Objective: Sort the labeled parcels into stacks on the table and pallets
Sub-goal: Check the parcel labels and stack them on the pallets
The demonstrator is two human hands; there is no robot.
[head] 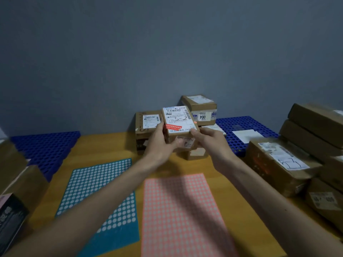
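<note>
A small brown parcel point(178, 121) with a white label marked "5-2" is held up above the far middle of the wooden table point(115, 145). My left hand point(161, 143) grips its left side, thumb near the red sticker. My right hand point(210, 140) holds its right edge with thumb and fingers. Behind it stand a brown parcel point(146, 125) with a white label and a parcel point(200, 106) marked "004". A blue pallet point(46, 147) lies at the left, another blue pallet point(246, 125) at the right.
A teal dotted sheet point(96, 191) and a pink dotted sheet point(178, 210) lie flat on the near table. Several brown parcels point(278, 164) are stacked at the right edge. More boxes point(16, 175) stand at the left edge. A grey wall rises behind.
</note>
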